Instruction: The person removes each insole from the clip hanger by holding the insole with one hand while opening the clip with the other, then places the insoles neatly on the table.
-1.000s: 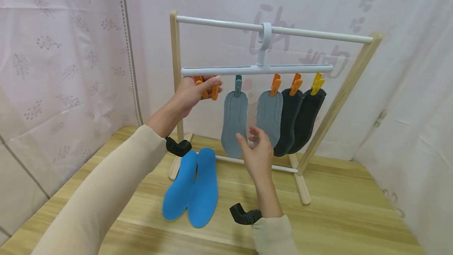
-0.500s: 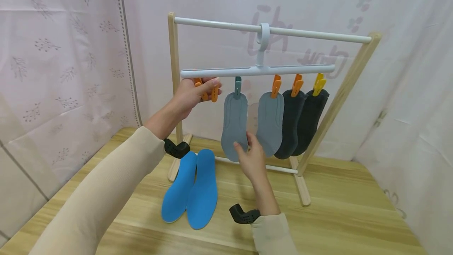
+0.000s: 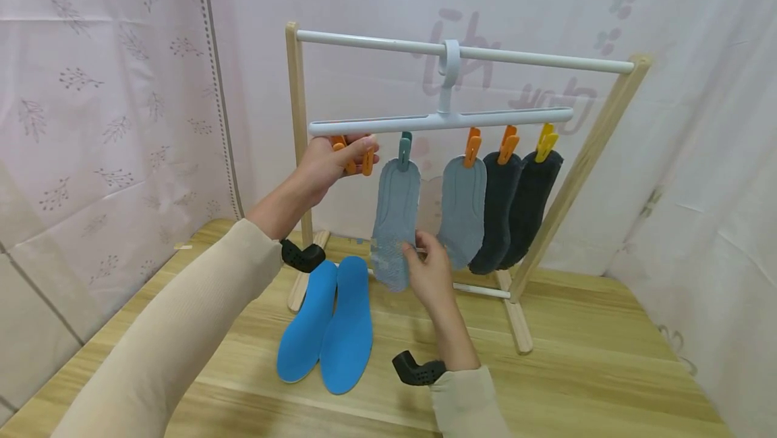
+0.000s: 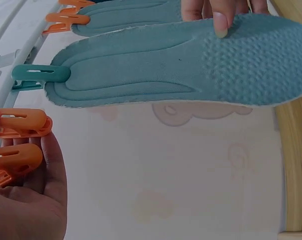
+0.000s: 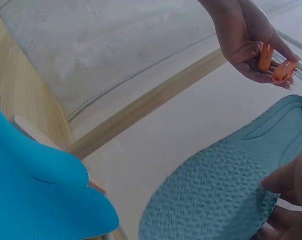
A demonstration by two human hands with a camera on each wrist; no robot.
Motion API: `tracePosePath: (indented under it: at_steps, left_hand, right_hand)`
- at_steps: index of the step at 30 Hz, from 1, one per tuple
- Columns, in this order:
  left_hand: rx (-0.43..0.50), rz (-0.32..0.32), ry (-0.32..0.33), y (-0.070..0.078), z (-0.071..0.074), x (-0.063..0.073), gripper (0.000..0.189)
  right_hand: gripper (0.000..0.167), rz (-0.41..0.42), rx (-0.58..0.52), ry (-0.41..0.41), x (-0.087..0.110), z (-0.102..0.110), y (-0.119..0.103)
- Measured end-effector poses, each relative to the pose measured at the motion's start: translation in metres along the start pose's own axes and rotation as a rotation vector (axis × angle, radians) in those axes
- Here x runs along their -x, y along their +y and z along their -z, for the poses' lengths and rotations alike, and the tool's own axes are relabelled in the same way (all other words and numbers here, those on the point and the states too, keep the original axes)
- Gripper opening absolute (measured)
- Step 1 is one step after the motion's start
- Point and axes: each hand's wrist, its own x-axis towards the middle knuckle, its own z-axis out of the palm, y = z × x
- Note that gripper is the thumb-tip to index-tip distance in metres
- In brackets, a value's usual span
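At the head view's centre-left, the left hand (image 3: 330, 160) pinches an orange clip (image 3: 367, 161) under the hanger (image 3: 388, 125); at centre, the right hand (image 3: 432, 272), thumb in front, pinches a hanging grey insole (image 3: 397, 205)

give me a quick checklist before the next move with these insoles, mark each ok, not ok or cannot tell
1. Right hand has the gray insole: ok, thumb and fingers pinch its lower side edge.
2. Green clip grips that insole's top: ok, clipped on.
3. Left hand has the two orange clips: ok, held between thumb and fingers, with no insole in them.
4. Hanger hooked over the top rail: ok.
5. Blue insoles hung up: not ok, both lie on the table.
6. Gray insole dry: cannot tell from these views.
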Motion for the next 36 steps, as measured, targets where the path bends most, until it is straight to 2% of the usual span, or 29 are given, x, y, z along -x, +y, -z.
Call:
tracePosePath:
  at_steps: [4, 14, 17, 24, 36]
  left_hand:
    - [0.014, 0.004, -0.009, -0.004, -0.001, -0.001, 0.025]
    - [0.063, 0.013, -0.021, -0.014, -0.005, 0.001, 0.024]
    - [0.07, 0.036, -0.007, -0.015, -0.007, 0.002, 0.026]
    - [0.12, 0.169, 0.036, -0.018, -0.012, 0.008, 0.043]
    - [0.309, 0.205, 0.067, -0.029, -0.024, 0.015, 0.047]
  right_hand:
    - [0.042, -0.002, -0.043, -0.008, 0.0, 0.0, 0.0]
    - [0.035, -0.017, -0.059, 0.024, 0.001, -0.004, 0.003]
    - [0.034, -0.023, -0.045, 0.037, 0.001, -0.004, 0.004]
    - [0.035, -0.024, -0.031, 0.042, -0.001, -0.004, 0.006]
    - [0.039, -0.01, -0.003, 0.043, 0.002, -0.002, 0.003]
